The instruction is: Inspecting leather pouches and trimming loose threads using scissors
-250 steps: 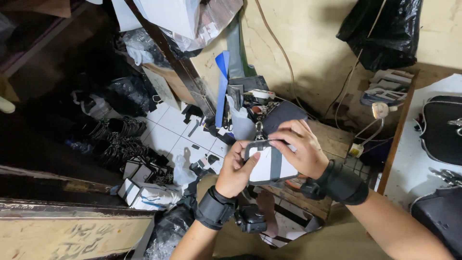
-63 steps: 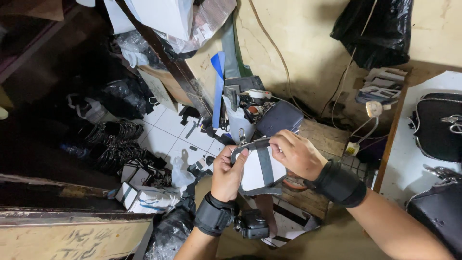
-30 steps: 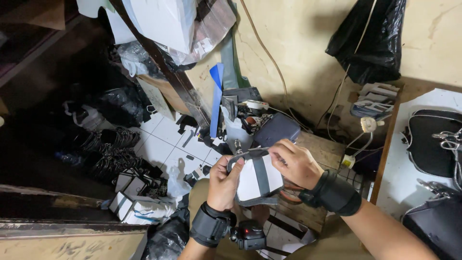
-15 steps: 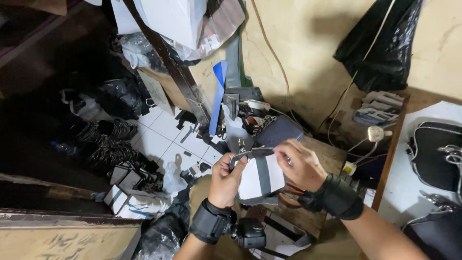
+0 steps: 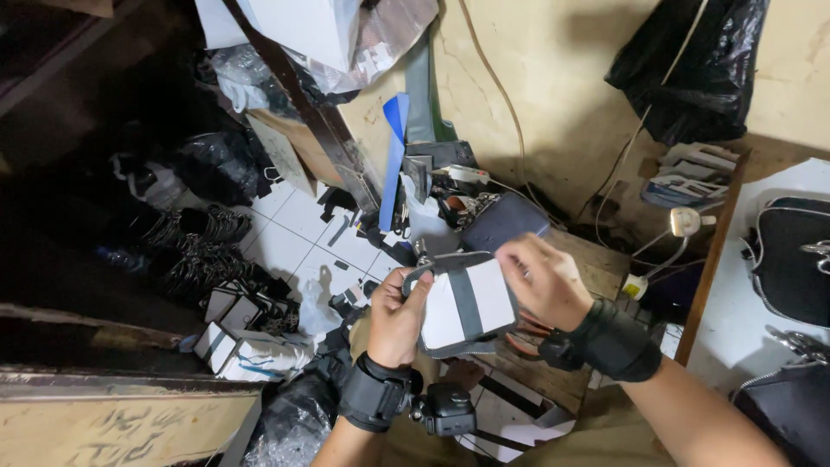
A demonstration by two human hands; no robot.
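Pouch: a small white pouch [image 5: 467,303] with a grey strap down its middle and grey edging sits at centre frame, held up off the clutter between both hands.
Left hand: the left hand [image 5: 396,318] grips the pouch's left edge, thumb on the front face, fingers curled round behind; black wrist strap [image 5: 373,393] below it.
Right hand: the right hand [image 5: 543,278] clamps the pouch's upper right corner, fingers bent over the top rim; a black wrist band [image 5: 610,341] sits on the forearm.
Zip: a dark pull or loop shows at the pouch's upper left; I can't tell whether it is open.
Behind the pouch: a dark blue wallet-like piece [image 5: 503,221] lies just above, with a blue strip [image 5: 393,156] leaning against the wall.
Left of frame: white floor tiles [image 5: 298,238] littered with dark scraps, small boxes [image 5: 238,342] lower left.
Right of frame: a black bag [image 5: 791,259] on a white sheet, and a black plastic sack [image 5: 696,65] hanging upper right.
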